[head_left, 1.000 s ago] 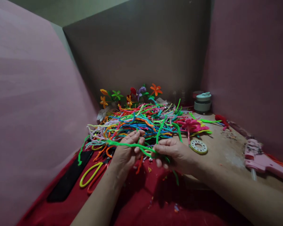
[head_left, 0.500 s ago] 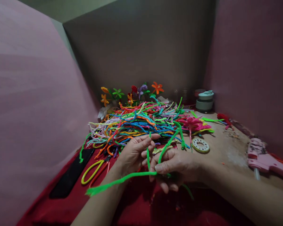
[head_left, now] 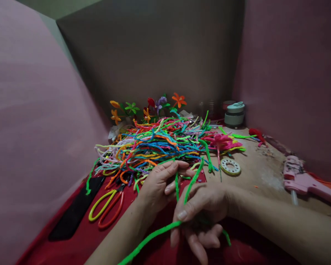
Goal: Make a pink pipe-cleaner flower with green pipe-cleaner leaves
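Observation:
Green pipe cleaners [head_left: 154, 235] run between and across both hands over the red cloth. My left hand [head_left: 162, 182] pinches one green length near its upper end, the stem hanging down from its fingertips. My right hand [head_left: 201, 213] is closed on green pipe cleaners where they cross, its thumb pressing on them. From that grip one end rises, one reaches toward the lower left and one curls out at the lower right. Whether the pieces are joined inside the grip is hidden. Beyond the hands lies a heap of multicoloured pipe cleaners [head_left: 154, 141].
Left of my hands lie scissors [head_left: 106, 209] with yellow and red handles and a black flat object [head_left: 77, 209]. To the right are a pink flower [head_left: 223, 141], a tape roll [head_left: 230, 167] and a pink glue gun [head_left: 300, 178]. A lidded jar [head_left: 234, 114] stands behind.
My right hand has moved lower and slightly left, away from my left hand. The green end at lower left has swung downward past the frame edge. The view has shifted slightly.

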{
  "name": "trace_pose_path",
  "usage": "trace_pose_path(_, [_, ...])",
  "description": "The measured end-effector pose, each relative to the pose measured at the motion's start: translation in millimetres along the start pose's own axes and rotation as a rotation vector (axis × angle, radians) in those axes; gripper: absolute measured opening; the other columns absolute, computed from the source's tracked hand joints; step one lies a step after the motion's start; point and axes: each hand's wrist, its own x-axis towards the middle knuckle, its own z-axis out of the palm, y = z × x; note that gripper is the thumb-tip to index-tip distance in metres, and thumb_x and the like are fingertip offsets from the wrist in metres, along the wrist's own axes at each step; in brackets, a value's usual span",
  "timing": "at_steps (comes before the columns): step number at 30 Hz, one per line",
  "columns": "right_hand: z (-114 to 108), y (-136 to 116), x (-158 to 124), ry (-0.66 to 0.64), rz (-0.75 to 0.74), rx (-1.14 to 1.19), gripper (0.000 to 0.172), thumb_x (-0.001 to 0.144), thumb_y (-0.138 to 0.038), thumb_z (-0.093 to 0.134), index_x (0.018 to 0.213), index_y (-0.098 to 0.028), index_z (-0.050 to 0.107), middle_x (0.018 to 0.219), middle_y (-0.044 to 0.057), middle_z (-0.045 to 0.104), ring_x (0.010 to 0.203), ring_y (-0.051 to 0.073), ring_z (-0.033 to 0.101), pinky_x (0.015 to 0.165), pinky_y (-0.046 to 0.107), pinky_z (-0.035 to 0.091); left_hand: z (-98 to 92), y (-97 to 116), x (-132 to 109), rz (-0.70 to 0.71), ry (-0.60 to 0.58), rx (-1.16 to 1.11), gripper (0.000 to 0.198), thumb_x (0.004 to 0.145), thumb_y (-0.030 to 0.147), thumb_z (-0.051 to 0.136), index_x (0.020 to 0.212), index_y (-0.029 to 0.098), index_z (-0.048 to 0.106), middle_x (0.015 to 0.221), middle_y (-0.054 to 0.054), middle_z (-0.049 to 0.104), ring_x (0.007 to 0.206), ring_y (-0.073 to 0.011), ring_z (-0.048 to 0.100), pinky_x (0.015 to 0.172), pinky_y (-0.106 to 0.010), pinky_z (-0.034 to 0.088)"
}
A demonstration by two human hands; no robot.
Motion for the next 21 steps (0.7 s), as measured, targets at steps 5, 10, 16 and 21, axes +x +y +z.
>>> trace_pose_path(5, [-3.7, 4.2, 5.8, -0.186, 0.052, 0.054, 0.043, 0.074, -0.032, 0.051, 0.099, 0.001, 0.06, 0.077, 0.017, 0.069, 0.038, 0.012, 0.054, 0.031, 0.019, 0.038, 3.8, -1.6, -5.4, -0.055, -0.102, -0.027, 0.023, 0.081, 0.032, 0.053, 0.091, 0.012, 0.062, 0.061, -0.003, 0.065, 0.028, 0.0014, 0.023, 0.032, -0.013, 0.025])
trace_pose_path(10, [-1.7, 5.3, 5.0, -0.233, 0.019, 0.081, 0.042, 0.076, -0.034, 0.048, 0.095, 0.001, 0.061, 0.077, 0.017, 0.069, 0.04, 0.012, 0.055, 0.031, 0.019, 0.038, 4.8, 3.0, -11.5, -0.056, -0.224, -0.083, 0.02, 0.083, 0.03, 0.05, 0.091, 0.015, 0.061, 0.061, -0.002, 0.064, 0.026, 0.0014, 0.023, 0.029, -0.012, 0.02])
trace_pose_path(16, [7.6, -6.0, -8.1, 0.221, -0.058, -0.046, 0.038, 0.081, -0.036, 0.049, 0.087, -0.002, 0.064, 0.059, 0.008, 0.065, 0.037, 0.008, 0.051, 0.029, 0.015, 0.034, 1.9, 6.4, -4.5, 0.11, 0.041, -0.167, 0.024, 0.084, 0.031, 0.05, 0.104, 0.021, 0.06, 0.057, 0.006, 0.052, 0.026, 0.001, 0.022, 0.026, -0.012, 0.024])
trace_pose_path(21, [3.3, -3.3, -4.9, 0.521, -0.294, 0.034, 0.058, 0.077, -0.061, 0.045, 0.065, -0.007, 0.065, 0.05, 0.003, 0.057, 0.034, 0.005, 0.048, 0.029, 0.014, 0.029, -1.3, 12.3, -1.4, 0.33, 0.131, -0.218, 0.015, 0.083, 0.028, 0.053, 0.09, 0.02, 0.063, 0.071, 0.003, 0.059, 0.032, 0.0022, 0.031, 0.032, -0.011, 0.033])
